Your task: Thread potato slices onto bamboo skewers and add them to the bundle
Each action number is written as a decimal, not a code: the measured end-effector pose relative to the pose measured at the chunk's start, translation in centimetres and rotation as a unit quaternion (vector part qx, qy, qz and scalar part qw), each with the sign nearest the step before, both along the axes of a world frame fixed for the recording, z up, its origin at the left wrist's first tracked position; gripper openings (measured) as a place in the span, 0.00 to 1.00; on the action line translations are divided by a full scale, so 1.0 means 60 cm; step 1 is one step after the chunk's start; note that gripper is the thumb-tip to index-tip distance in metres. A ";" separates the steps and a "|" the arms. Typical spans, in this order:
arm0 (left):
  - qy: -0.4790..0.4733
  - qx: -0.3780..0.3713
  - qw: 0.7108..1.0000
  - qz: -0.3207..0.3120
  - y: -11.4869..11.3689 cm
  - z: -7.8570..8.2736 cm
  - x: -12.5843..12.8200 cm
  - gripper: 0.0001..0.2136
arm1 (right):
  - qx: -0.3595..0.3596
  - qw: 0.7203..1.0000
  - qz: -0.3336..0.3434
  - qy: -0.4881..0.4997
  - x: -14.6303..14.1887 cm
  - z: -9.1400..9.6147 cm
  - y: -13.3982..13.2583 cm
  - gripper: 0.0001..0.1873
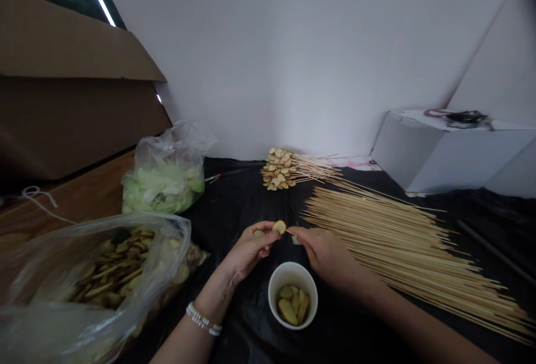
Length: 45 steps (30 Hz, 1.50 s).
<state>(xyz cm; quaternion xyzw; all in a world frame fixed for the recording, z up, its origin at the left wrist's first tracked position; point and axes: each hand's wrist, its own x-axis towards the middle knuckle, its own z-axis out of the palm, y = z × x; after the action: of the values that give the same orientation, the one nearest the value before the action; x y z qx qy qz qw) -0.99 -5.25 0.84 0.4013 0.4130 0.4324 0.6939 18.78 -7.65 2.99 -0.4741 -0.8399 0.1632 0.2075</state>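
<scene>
My left hand (254, 245) pinches a round potato slice (279, 226) between thumb and fingers, and a second pale slice (258, 234) shows against its fingers. Close on the right, my right hand (324, 249) is closed on a thin wooden skewer (288, 232), whose tip meets the edge of the slice. Most of that skewer is hidden by the hand. Just below both hands stands a white cup (273, 288) with several potato slices (293, 303) inside. Loose skewers (402, 247) lie in a wide spread to the right, partly behind my right forearm.
Skewered slices (278, 168) are piled at the back. A clear bag of potato slices (113, 269) lies open at left, a bag of cut greens (163, 185) behind it. A cardboard box (75, 118) stands far left, a white box (452, 152) at right. Black sheeting (234, 196) covers the surface.
</scene>
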 end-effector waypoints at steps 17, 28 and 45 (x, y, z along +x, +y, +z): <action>0.016 0.048 0.998 0.031 0.001 0.002 0.001 0.23 | -0.030 0.999 0.023 -0.021 0.014 0.009 0.002 0.30; 0.071 0.063 0.995 0.042 0.001 0.005 0.000 0.24 | -0.044 0.998 0.048 -0.007 0.024 0.012 0.004 0.29; 0.148 0.100 0.984 0.016 -0.007 0.003 0.013 0.22 | -0.037 0.995 0.041 -0.080 0.015 0.018 -0.007 0.19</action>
<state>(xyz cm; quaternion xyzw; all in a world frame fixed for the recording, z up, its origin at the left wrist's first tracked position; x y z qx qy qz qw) -0.20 -5.65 1.02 0.5217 0.4716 0.4186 0.5746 19.70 -8.10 4.06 -0.4584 -0.8658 0.1643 0.1156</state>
